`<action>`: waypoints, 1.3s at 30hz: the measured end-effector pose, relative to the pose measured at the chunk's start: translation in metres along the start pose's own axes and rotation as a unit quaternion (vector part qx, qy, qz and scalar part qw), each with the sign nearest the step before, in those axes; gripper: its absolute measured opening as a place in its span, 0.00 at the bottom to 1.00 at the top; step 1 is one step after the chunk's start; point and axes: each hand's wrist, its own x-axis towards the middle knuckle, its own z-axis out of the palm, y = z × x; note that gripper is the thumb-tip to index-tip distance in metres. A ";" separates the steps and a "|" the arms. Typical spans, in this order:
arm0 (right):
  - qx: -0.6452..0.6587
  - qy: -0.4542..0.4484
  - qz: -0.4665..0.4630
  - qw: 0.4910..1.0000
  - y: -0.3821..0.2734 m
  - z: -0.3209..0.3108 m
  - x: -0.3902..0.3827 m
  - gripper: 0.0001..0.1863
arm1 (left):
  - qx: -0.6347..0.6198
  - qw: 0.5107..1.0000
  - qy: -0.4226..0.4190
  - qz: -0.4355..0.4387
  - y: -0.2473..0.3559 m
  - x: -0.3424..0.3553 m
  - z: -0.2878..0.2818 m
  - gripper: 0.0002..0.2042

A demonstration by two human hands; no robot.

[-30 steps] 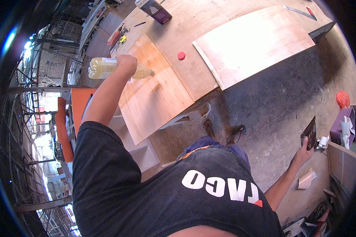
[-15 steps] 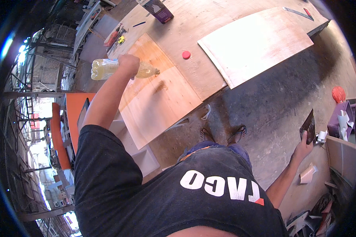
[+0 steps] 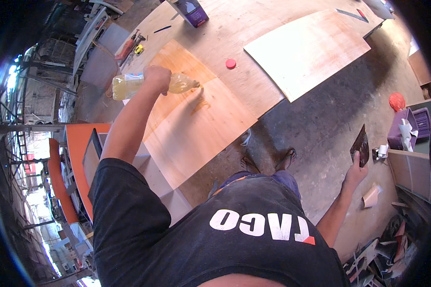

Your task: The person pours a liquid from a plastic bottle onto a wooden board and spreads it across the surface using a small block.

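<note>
Left hand [image 3: 157, 79] clamped round tipped bottle [image 3: 151, 85], pouring onto plywood sheet [image 3: 196, 124]; best kept low, steady, trailing evenly.

A purple box [image 3: 190, 10] with a pale side panel stands upright on the counter [image 3: 254, 43], well beyond the left hand [image 3: 157, 79]. A purple, open-topped container [image 3: 407, 129] sits on the floor, just right of the right hand [image 3: 355, 174].
</note>
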 end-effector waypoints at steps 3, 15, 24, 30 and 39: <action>0.011 -0.006 -0.021 1.000 -0.007 0.006 -0.014 0.18 | -0.033 0.999 0.013 0.006 -0.007 0.002 0.017 0.25; 0.272 -0.157 0.082 0.946 -0.105 0.096 -0.066 0.18 | -0.171 0.983 -0.022 -0.065 -0.054 -0.077 0.130 0.30; -0.041 -0.477 -0.366 0.798 -0.195 0.281 -0.202 0.27 | -0.592 0.805 0.037 -0.022 -0.070 -0.158 0.280 0.43; -0.094 -0.428 -0.514 0.737 -0.221 0.345 -0.282 0.31 | -0.756 0.654 0.016 0.009 -0.055 -0.207 0.259 0.36; -0.259 -0.393 -0.585 0.661 -0.180 0.387 -0.294 0.26 | -0.859 0.503 0.090 -0.017 -0.058 -0.239 0.312 0.39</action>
